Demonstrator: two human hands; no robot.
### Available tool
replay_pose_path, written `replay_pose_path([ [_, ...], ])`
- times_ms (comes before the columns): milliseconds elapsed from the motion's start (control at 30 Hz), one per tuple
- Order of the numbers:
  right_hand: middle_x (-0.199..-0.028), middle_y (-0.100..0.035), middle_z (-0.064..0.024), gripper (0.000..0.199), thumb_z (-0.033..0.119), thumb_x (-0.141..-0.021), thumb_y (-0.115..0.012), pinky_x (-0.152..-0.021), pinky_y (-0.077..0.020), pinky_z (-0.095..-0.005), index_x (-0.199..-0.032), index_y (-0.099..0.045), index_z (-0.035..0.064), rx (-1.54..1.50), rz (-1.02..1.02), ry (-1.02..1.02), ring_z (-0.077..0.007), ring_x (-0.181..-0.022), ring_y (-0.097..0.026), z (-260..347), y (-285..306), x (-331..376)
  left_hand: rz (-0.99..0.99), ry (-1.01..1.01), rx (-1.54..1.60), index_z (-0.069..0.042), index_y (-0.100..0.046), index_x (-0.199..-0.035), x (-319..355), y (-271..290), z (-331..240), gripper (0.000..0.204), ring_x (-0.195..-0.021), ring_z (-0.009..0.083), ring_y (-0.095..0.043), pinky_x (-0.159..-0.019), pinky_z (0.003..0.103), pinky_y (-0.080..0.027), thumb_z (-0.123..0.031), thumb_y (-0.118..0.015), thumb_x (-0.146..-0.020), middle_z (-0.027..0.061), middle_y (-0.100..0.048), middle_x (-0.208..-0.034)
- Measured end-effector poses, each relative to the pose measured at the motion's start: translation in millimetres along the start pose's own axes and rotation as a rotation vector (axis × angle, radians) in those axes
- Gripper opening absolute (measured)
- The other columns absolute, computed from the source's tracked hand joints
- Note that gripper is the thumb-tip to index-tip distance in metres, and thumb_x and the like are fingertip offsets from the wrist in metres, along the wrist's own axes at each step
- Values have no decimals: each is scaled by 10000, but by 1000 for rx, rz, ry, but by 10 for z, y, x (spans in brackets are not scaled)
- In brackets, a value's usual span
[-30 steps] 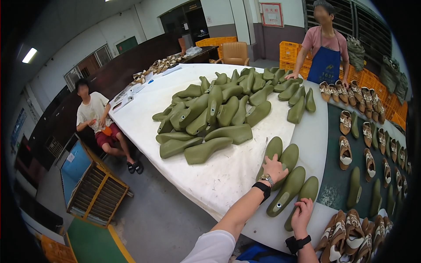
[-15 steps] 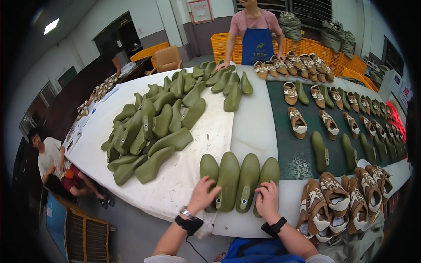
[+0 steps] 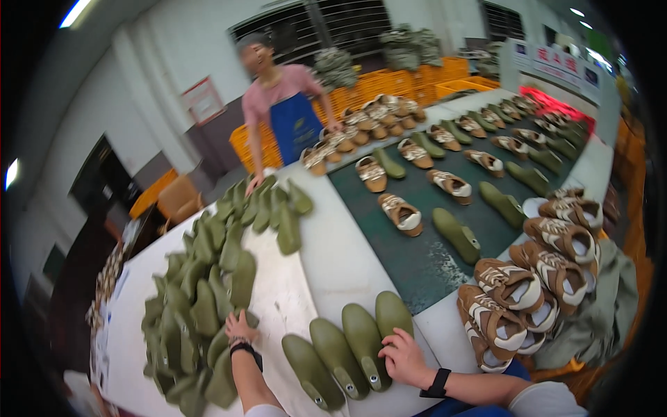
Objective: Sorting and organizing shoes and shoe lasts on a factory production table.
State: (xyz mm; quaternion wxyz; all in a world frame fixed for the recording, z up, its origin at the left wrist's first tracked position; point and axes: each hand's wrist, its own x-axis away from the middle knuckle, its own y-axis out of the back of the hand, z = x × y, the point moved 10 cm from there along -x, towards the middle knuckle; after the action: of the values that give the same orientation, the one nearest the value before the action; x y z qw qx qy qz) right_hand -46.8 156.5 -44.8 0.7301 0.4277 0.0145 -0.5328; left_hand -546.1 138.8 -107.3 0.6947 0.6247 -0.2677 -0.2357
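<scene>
Several green shoe lasts (image 3: pixel 338 354) stand side by side in a short row at the near edge of the table. My right hand (image 3: pixel 404 358) rests at the right end of this row. Its fingers are apart and touch the side of the rightmost last (image 3: pixel 393 314). Farther left, my left hand (image 3: pixel 241 328) is at the near right side of a large heap of green shoe lasts (image 3: pixel 204 306). Those fingers are spread over a last at the edge of the heap, which they partly cover, and no grip shows.
Brown-and-white sneakers and green lasts stand in rows on a dark green belt (image 3: pixel 368 236) at the right. More sneakers (image 3: pixel 511 285) are piled near my right arm. Across the table a person in a blue apron (image 3: pixel 295 125) touches the heap's far end. Orange crates (image 3: pixel 417 83) stand behind.
My left hand has left the row of lasts and moved left to the heap. My right hand stays by the rightmost last. The view has swung to the right.
</scene>
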Motion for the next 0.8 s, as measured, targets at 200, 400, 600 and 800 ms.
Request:
replay_pose_path([
  [200, -998, -557, -53, 98, 38, -705, -575, -913, -415, -420, -748, -619, 113, -21, -1, 1, -343, -1115, -462, -1, -7, -41, 238, -73, -305, -291, -173, -1422, -155, -9, -302, 1128, -1250, 367, -357, -1012, 495, -324, -458, -813, -509, 216, -326, -1351],
  [400, -998, -545, -68, 86, 28, -705, -569, -925, -383, -461, -753, -606, 90, -44, -16, -49, -356, -1123, -442, -23, -4, -78, 238, -409, -474, -250, -430, -1261, 385, -40, -802, 873, -1140, 350, -442, -915, 495, -403, -396, -818, -492, 171, -421, -1210],
  [600, -1035, -522, -86, 89, 23, -695, -568, -943, -344, -525, -758, -597, 79, -92, 5, -60, -360, -1158, -402, -59, -92, -66, -340, -499, 126, -112, -482, -1181, 742, 1073, -751, 738, -1021, 381, -490, -853, 447, -428, -243, -768, -514, 184, -460, -1085],
  [800, -1052, -511, -88, 82, 26, -691, -583, -961, -328, -514, -752, -595, 79, -51, -6, -42, -363, -1165, -386, -85, -54, -75, -522, -377, 1125, -39, -457, -1149, 652, 2047, -764, 571, -1005, 227, -477, -878, 343, -407, -163, -759, -680, 117, -461, -1138],
])
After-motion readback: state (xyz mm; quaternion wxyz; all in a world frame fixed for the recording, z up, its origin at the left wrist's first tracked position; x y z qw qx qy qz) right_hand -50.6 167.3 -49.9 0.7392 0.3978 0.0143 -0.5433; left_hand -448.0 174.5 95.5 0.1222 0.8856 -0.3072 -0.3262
